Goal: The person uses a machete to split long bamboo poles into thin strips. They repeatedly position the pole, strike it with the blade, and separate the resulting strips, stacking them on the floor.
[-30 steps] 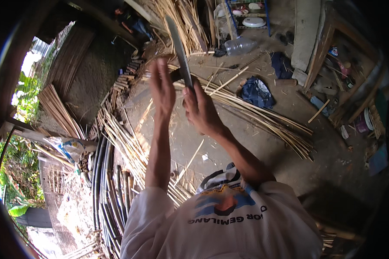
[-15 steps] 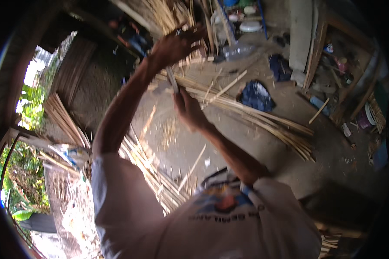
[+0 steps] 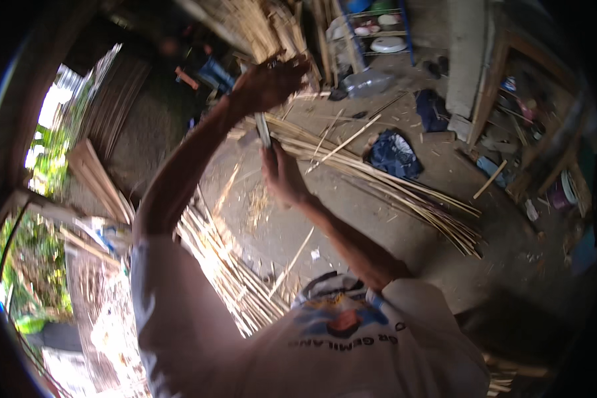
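My right hand is closed around a knife, whose pale narrow blade points up and away from me. Just beyond the blade's tip, my left hand reaches out with its fingers stretched and somewhat apart. It is dark and a little blurred, and I make out nothing in it. Below and beyond both hands, a long bundle of thin bamboo strips lies on the floor, running toward the right. More strips lie in a pile under my left arm.
Upright strips lean at the back, beside a blue-framed rack of dishes. A large clear plastic bottle and dark blue cloth bundle lie on the floor. A wooden frame stands right; boards lean left.
My left hand has come down slightly toward me, its fingers less raised. The right hand with the knife has shifted slightly left. The view has tilted a little.
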Motion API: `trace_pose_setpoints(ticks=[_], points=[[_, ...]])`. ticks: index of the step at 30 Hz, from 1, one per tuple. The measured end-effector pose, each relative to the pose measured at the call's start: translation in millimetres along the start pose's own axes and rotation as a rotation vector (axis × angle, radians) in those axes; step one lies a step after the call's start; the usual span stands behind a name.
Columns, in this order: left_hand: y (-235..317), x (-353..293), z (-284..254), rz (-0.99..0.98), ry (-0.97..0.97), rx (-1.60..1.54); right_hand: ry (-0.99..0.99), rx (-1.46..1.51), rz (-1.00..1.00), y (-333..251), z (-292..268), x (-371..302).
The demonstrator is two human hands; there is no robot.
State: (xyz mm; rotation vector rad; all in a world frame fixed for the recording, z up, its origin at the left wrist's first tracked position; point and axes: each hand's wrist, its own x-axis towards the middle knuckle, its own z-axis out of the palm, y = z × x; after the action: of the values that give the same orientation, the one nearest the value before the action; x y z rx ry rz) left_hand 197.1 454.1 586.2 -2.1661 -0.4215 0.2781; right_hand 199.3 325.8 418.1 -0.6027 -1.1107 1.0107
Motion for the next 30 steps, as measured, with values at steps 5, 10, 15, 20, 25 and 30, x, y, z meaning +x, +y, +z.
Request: trace_pose_setpoints(ticks=[5, 10, 15, 20, 25, 30], points=[[6.9, 9.8, 2.8, 0.030, 0.086, -0.165, -0.030, -0.047, 0.046, -8.1, -26.5, 0.0], [4.7, 28.4, -53.7, -0.002, 0.294, -0.106, -0.080, -0.053, 0.107, -7.2, -24.4, 3.1], [-6.1, -7.9, 0.0, -0.098, -0.261, -0.146, -0.195, 0.177, 0.340, -32.7, -24.3, 10.9], [19.9, 9.7, 8.4, -0.084, 0.198, -0.185, -0.066, -0.060, 0.142, 16.1, -36.6, -1.5], [34.9, -38.3, -41.8, -0.478, 0.445, -0.390, -0.117, -0.019, 0.133, 14.7, -36.7, -7.5], [97.9, -164.1, -68.7, -1.161, 0.746, -0.813, -0.243, -0.019, 0.116, -4.8, -25.7, 1.4]])
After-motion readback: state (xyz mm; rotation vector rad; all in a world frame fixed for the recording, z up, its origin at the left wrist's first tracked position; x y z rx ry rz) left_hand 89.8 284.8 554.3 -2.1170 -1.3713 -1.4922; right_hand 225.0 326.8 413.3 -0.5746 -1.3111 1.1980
